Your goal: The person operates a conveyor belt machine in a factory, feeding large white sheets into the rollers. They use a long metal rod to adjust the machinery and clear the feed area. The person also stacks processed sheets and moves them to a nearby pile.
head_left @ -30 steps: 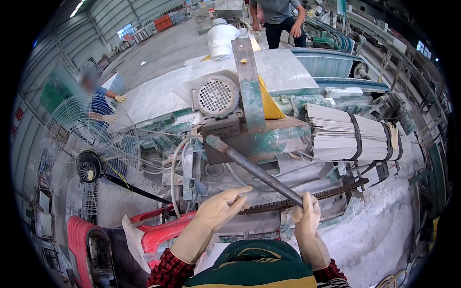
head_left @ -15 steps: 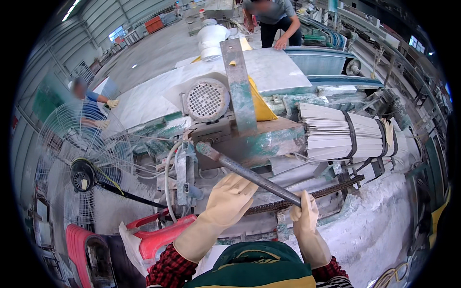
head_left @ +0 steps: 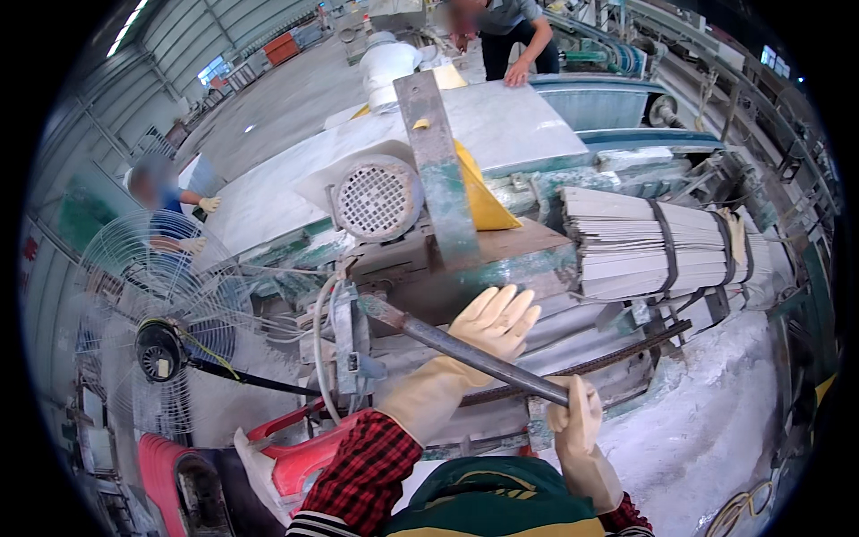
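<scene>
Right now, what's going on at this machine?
A person in cream rubber gloves works a long metal bar at a dusty machine. The right hand grips the bar's near end; the left hand is open, fingers spread, behind the bar. Above sits a ribbed motor, and strapped white slabs lie to the right.

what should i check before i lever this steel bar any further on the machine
1. Right hand gripping the steel bar: ok, closed round its near end.
2. Left hand on the bar: not ok, fingers open, only resting by it.
3. Bar tip seated at the machine bracket: cannot tell.
4. Gloves on both hands: ok.
5. Bundled white strips away from the bar: ok.
6. Floor fan away from the bar: ok.
</scene>
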A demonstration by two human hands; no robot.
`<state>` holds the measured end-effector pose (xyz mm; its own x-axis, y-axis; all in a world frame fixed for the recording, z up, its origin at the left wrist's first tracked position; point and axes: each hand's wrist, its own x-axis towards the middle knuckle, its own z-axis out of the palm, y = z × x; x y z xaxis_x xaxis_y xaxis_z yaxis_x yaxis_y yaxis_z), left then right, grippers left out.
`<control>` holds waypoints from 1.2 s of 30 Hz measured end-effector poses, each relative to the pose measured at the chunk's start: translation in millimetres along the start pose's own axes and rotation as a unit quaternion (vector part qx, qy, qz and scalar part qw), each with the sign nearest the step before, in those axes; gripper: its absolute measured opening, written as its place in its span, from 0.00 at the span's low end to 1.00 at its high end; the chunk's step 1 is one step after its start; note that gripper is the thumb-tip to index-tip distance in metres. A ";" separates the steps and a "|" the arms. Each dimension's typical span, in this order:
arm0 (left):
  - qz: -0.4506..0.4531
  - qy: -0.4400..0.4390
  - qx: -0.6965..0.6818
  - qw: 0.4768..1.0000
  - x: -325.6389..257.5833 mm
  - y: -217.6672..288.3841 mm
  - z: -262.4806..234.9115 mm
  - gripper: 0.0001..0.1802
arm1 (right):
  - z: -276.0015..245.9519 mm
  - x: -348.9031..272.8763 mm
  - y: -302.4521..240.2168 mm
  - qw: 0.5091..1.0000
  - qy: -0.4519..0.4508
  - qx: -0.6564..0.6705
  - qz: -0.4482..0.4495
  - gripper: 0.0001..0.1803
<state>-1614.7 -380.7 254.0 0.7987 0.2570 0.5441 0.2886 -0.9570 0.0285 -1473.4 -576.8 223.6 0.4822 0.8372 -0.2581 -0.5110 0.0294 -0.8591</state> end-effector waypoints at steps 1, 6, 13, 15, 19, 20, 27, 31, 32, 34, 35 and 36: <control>-0.001 0.008 0.006 1.000 -1.1 -0.1 -0.2 0.35 | 0.4 -0.2 0.8 1.000 0.000 -0.001 -0.005 0.29; 0.001 0.041 0.006 0.999 0.8 -2.1 3.1 0.28 | 4.8 1.0 -5.5 1.000 0.013 -0.020 0.005 0.28; -0.002 0.034 -0.012 0.999 7.9 -1.5 3.3 0.29 | 3.0 3.7 -13.8 0.999 -0.009 -0.034 0.009 0.27; -0.012 0.028 -0.021 0.999 7.6 -0.1 2.9 0.29 | -0.1 4.1 -13.5 0.999 -0.025 -0.044 0.013 0.27; -0.012 0.012 -0.005 1.000 5.8 -0.5 5.5 0.28 | 2.4 3.3 -15.2 0.998 -0.016 -0.042 0.035 0.26; -0.006 0.013 -0.007 1.000 6.8 -1.1 5.0 0.30 | 3.3 2.4 -14.9 0.998 -0.010 -0.045 0.041 0.26; 0.008 0.016 0.014 1.000 12.2 -2.0 5.2 0.35 | 0.4 2.0 -15.4 0.996 -0.029 -0.078 0.021 0.26; 0.002 0.003 0.022 1.000 14.3 -1.4 5.6 0.32 | -7.4 1.3 -23.5 0.993 -0.052 -0.088 0.056 0.23; -0.004 -0.008 0.019 1.000 15.9 -0.4 2.6 0.32 | -17.1 1.8 -23.4 0.986 -0.097 -0.108 0.080 0.20; -0.023 -0.024 0.014 0.999 14.9 2.6 -1.2 0.33 | -30.8 10.6 -33.1 0.965 -0.184 -0.137 0.126 0.18; -0.025 -0.032 0.011 0.999 16.8 3.8 -2.4 0.33 | -32.7 11.0 -34.1 0.961 -0.185 -0.152 0.137 0.18; -0.027 -0.039 0.008 0.999 19.8 5.1 -4.0 0.33 | -39.0 15.8 -34.3 0.950 -0.215 -0.165 0.154 0.18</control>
<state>-1599.5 -381.0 268.2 0.8203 0.3187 0.4749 0.3406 -0.9393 0.0420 -1420.5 -585.9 231.7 -0.0259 0.9263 -0.3759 -0.2960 -0.3663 -0.8822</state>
